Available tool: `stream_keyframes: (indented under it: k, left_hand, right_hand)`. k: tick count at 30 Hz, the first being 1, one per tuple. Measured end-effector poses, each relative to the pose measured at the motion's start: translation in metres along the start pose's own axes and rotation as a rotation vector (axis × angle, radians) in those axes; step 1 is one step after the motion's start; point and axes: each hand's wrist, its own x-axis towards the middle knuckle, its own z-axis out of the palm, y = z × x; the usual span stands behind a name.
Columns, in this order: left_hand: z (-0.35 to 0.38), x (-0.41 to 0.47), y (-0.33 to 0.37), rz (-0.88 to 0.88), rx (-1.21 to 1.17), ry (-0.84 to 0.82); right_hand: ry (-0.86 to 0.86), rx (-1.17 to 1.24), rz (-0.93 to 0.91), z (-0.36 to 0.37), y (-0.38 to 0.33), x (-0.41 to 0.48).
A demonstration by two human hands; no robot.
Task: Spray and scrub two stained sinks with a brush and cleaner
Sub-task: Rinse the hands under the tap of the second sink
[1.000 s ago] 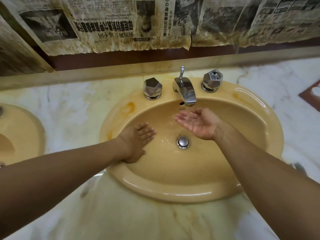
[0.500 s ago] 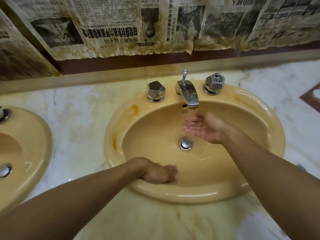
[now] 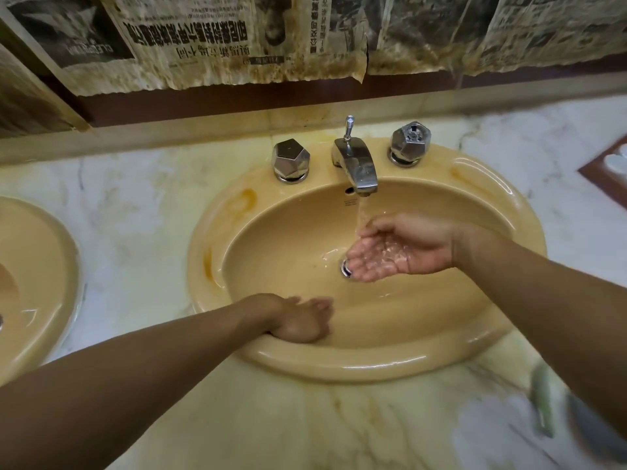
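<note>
**Rinsing a stained sink**

My right grip (image 3: 390,251) is spread, cupped under the running tap (image 3: 359,167). My left grip (image 3: 298,318) presses flat, holding nothing, against the sink (image 3: 373,367) near wall. Glazed and wet, likely slippery: brace on the rim.

Stained newspapers (image 3: 237,39) above marble counter (image 3: 135,198)

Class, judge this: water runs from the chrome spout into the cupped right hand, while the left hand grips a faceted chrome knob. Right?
Not quite. The head view shows the left hand resting on the near inner wall of the yellow oval sink, not on a faceted chrome knob. Water from the chrome spout does fall into the cupped right hand.
</note>
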Motion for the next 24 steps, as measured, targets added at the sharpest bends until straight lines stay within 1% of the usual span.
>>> stream_keyframes:
  k: [2, 4, 5, 7, 8, 9, 10, 11, 12, 13, 15, 16, 18, 19, 21, 22, 23, 24]
  left_hand:
    - [0.0, 0.012, 0.01, -0.086, 0.055, 0.096]
    - [-0.002, 0.021, 0.026, -0.114, 0.016, 0.109]
    - [-0.003, 0.021, 0.036, -0.086, -0.05, 0.086]
    - [-0.006, 0.013, 0.058, 0.054, -0.233, 0.023]
    - [-0.007, 0.007, 0.065, 0.113, -0.295, -0.006]
    - [-0.007, -0.001, 0.067, 0.145, -0.328, -0.03]
    - [-0.007, -0.006, 0.063, 0.157, -0.33, -0.042]
    - [-0.006, -0.008, 0.052, 0.15, -0.305, -0.047]
    - [-0.005, -0.009, 0.039, 0.121, -0.262, -0.051]
    - [-0.003, -0.007, 0.024, 0.069, -0.183, -0.041]
    - [-0.001, -0.007, 0.006, -0.076, 0.003, 0.045]
    - [-0.001, -0.006, 0.006, -0.122, 0.037, 0.082]
    - [-0.001, -0.007, 0.018, -0.115, 0.02, 0.052]
    - [-0.002, -0.009, 0.025, -0.069, -0.084, 0.014]
    - [-0.001, -0.012, 0.033, 0.069, -0.35, -0.069]
    - [-0.002, -0.015, 0.035, 0.115, -0.416, -0.098]
    - [-0.003, -0.016, 0.033, 0.134, -0.424, -0.107]
    - [-0.003, -0.017, 0.031, 0.13, -0.386, -0.103]
  right_hand:
    - [0.041, -0.262, 0.178, -0.004, 0.002, -0.014]
    - [0.13, -0.493, 0.311, -0.012, 0.004, -0.024]
    - [0.182, -0.596, 0.352, -0.015, 0.006, -0.028]
    - [0.305, -0.777, 0.364, -0.021, 0.007, -0.031]
    - [0.379, -0.825, 0.317, -0.023, 0.006, -0.031]
    - [0.455, -0.823, 0.232, -0.025, 0.005, -0.029]
    - [0.523, -0.758, 0.125, -0.028, 0.004, -0.026]
    - [0.568, -0.635, 0.02, -0.03, 0.002, -0.022]
    - [0.576, -0.462, -0.06, -0.031, -0.001, -0.017]
    - [0.545, -0.26, -0.118, -0.03, -0.003, -0.013]
    - [0.414, 0.131, -0.197, -0.025, -0.007, -0.002]
    - [0.348, 0.289, -0.233, -0.021, -0.009, 0.004]
    - [0.261, 0.524, -0.301, -0.011, -0.01, 0.017]
    - [0.239, 0.594, -0.323, -0.005, -0.01, 0.022]
    - [0.194, 0.62, -0.324, 0.003, -0.009, 0.028]
    - [0.154, 0.576, -0.295, 0.006, -0.008, 0.028]
    - [0.103, 0.489, -0.239, 0.007, -0.006, 0.027]
    - [0.053, 0.35, -0.154, 0.009, -0.003, 0.024]
